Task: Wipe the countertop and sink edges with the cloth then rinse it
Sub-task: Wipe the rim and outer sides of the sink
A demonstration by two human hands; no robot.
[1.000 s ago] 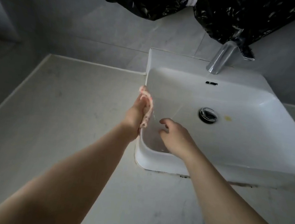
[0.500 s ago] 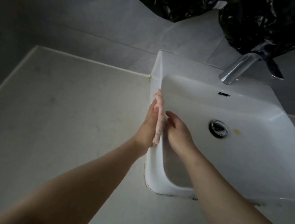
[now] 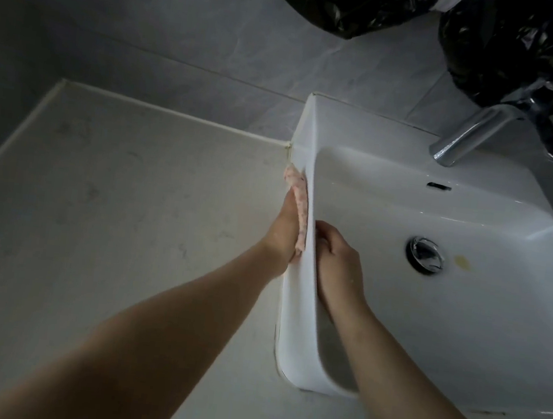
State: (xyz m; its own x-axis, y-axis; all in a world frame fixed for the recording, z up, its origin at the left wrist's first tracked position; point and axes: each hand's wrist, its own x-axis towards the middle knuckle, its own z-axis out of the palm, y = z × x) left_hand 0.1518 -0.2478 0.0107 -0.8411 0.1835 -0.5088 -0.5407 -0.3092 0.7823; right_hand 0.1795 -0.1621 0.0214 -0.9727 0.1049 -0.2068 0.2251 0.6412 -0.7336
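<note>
Cloth (image 3: 299,205) moved outside sink (image 3: 294,314), left fingers (image 3: 288,209) flat pressing it, right fingers (image 3: 323,231) curled empty inside, pale countertop (image 3: 130,210).

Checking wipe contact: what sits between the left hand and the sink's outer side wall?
The pink cloth, pressed flat by the left hand against the outer wall of the sink, as the head view shows.

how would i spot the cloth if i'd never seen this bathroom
Find the white square sink standing on the pale countertop. On its outer left wall, the left hand presses a cloth flat. It is the only pink, speckled thing there.
</note>
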